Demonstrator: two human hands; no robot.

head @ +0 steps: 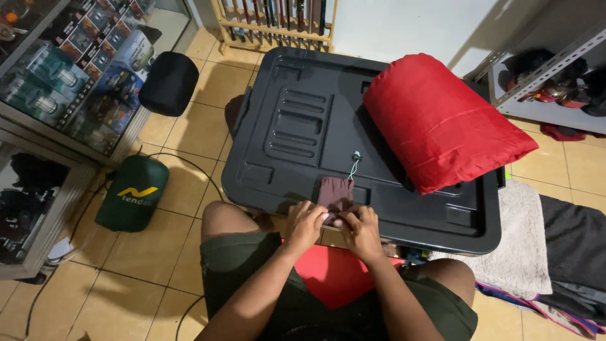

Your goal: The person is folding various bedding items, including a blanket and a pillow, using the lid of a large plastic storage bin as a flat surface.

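Pouch (334,192), maroon, lies at the near edge of the black lid (303,120). Left hand (304,224) and right hand (361,228) both pinch its near end. Risk: cord (354,165) could snag, or pouch slip off the edge

Dark green shorts; red top at the waist; 2 bare forearms, no sleeves, rings or watch visible

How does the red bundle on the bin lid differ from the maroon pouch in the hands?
The red bundle is large, bright red and untouched; the maroon pouch is small, dark and flat, pinched by the left hand and right hand. The pouch trails a teal cord. Both lie on the black lid.
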